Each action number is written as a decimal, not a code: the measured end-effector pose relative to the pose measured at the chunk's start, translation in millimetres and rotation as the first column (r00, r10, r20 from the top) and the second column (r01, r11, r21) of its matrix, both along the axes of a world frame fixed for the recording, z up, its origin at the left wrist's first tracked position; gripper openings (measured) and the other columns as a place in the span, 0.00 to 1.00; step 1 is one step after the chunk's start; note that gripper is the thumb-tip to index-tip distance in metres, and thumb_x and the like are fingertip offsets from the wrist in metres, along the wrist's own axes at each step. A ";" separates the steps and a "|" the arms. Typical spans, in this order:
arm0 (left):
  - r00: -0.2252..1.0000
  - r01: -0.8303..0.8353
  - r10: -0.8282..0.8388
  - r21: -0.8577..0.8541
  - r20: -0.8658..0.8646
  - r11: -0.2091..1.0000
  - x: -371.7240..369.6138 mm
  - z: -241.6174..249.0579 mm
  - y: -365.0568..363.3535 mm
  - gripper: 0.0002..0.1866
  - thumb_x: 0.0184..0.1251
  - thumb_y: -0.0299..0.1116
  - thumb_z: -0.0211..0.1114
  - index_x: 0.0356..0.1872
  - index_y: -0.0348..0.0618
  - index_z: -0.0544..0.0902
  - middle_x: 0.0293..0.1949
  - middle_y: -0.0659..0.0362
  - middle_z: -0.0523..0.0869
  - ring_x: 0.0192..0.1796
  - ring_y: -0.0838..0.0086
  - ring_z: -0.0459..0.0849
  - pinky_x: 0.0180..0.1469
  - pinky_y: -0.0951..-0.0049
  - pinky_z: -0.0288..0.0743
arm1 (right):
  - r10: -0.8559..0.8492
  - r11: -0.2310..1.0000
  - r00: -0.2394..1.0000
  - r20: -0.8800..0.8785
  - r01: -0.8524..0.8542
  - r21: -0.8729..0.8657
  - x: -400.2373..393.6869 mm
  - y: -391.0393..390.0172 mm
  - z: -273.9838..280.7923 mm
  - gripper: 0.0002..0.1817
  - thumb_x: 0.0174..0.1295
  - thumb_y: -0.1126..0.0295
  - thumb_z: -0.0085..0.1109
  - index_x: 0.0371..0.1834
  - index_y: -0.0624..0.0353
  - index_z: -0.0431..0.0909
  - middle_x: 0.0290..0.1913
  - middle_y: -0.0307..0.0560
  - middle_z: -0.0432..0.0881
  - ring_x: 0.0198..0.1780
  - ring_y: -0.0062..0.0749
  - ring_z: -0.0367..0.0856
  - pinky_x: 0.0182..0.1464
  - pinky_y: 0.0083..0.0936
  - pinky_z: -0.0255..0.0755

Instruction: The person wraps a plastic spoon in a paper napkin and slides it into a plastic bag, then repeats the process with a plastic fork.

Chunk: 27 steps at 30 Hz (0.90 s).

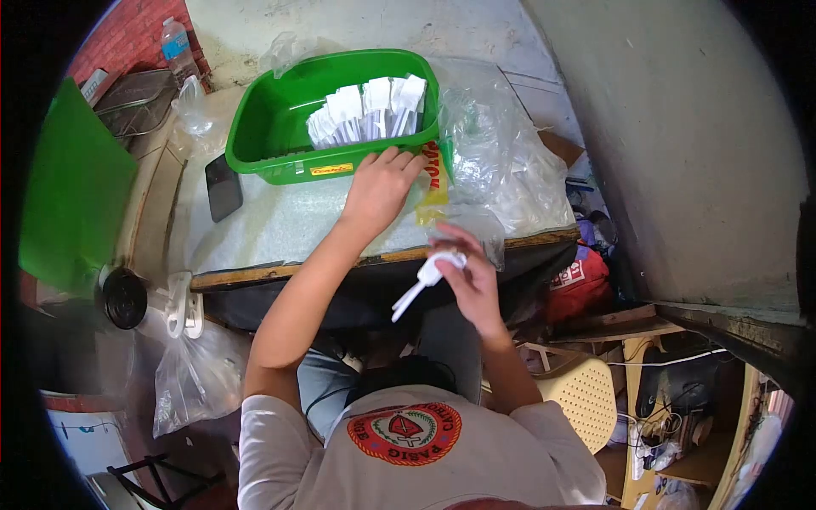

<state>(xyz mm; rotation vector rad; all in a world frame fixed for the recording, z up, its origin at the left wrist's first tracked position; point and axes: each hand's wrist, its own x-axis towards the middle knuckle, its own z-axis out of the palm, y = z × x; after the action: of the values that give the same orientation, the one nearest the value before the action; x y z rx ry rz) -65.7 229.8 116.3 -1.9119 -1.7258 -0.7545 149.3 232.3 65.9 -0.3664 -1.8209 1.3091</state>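
Observation:
My left hand [382, 187] is at the front right of the green basin [280, 166], fingers bent at the edge of a yellow plastic bag with red print [434, 183]. Its fingertips are partly hidden, so anything pinched there does not show. In front of the table edge, my right hand [472, 285] is closed around a small white cutlery bundle [429, 276], whose thin stems point down to the left. A loose clear plastic piece [476, 228] hangs by the table edge just above that hand. Many white-topped packets [365, 106] stand packed in the basin's right part.
A large clear plastic bag [510, 161] covers the table's right side. To the basin's left lies a black phone [223, 189], with a water bottle [178, 51] farther back. A knotted plastic bag [194, 374] hangs at the table's left corner. A wall [688, 153] rises on the right.

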 end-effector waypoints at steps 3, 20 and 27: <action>0.995 0.094 -0.095 0.014 0.042 0.995 1.2 10.0 4.0 0.17 0.54 0.25 0.61 0.47 0.46 0.82 0.36 0.59 0.85 0.45 0.65 0.82 0.47 0.65 0.72 | 0.056 0.942 0.979 -0.198 -0.117 -0.314 -24.1 19.6 8.8 0.10 0.69 0.79 0.54 0.50 0.66 0.80 0.71 0.47 0.63 0.64 0.36 0.75 0.63 0.30 0.70; 0.986 0.099 -0.103 0.033 0.129 0.995 -4.3 15.7 -88.9 0.17 0.55 0.25 0.66 0.48 0.46 0.85 0.35 0.61 0.86 0.43 0.66 0.82 0.55 0.61 0.70 | 0.147 0.872 0.926 -0.347 -0.287 -0.397 -67.4 70.6 4.0 0.19 0.73 0.72 0.48 0.64 0.69 0.70 0.72 0.59 0.65 0.75 0.51 0.59 0.73 0.51 0.56; 0.986 0.022 -0.026 0.026 0.166 0.999 16.2 -13.6 -152.2 0.21 0.47 0.23 0.66 0.46 0.48 0.86 0.46 0.66 0.88 0.48 0.74 0.83 0.59 0.61 0.69 | 0.164 0.873 0.908 -0.386 -0.316 -0.372 -58.2 63.6 8.2 0.19 0.72 0.72 0.50 0.63 0.69 0.71 0.72 0.61 0.64 0.75 0.53 0.58 0.75 0.49 0.53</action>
<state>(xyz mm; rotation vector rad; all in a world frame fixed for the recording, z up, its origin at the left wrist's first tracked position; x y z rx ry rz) -49.5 77.6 102.7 -1.9030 -1.7849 -0.9645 91.1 295.9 74.1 -0.1213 -1.3050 1.8338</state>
